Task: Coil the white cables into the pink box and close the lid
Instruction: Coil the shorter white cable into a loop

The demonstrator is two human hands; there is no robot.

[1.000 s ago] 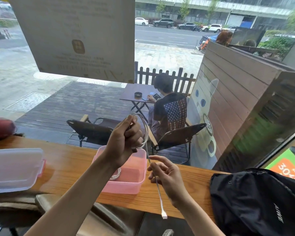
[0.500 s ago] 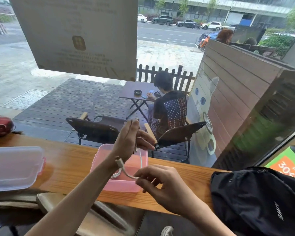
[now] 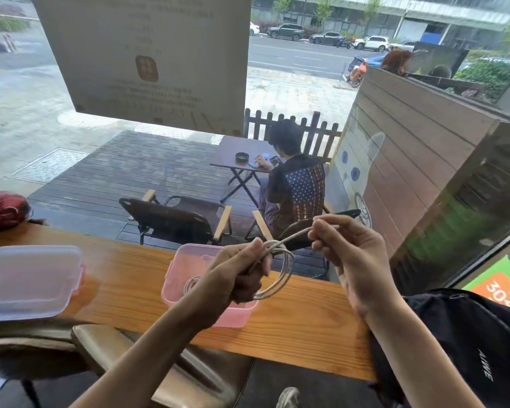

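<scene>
A pink box (image 3: 174,278) stands open on the wooden counter (image 3: 124,278), with one coiled white cable (image 3: 190,285) lying inside it. Above the box's right side, my left hand (image 3: 233,278) grips a second white cable (image 3: 283,269) wound into several loops. My right hand (image 3: 354,260), higher and to the right, pinches the free end of that same cable, pulled taut between the two hands. The clear lid (image 3: 27,284) with pink clips lies flat on the counter at the far left.
A black backpack (image 3: 465,348) lies on the counter's right end. A dark red object (image 3: 3,209) sits at the far left edge. A window runs just behind the counter; outside, a person sits at a table. A brown stool (image 3: 147,360) stands below the counter.
My right hand has risen from beside the box to above and right of it, drawing the cable's end taut. The cable in my left hand is now wound into loops.
</scene>
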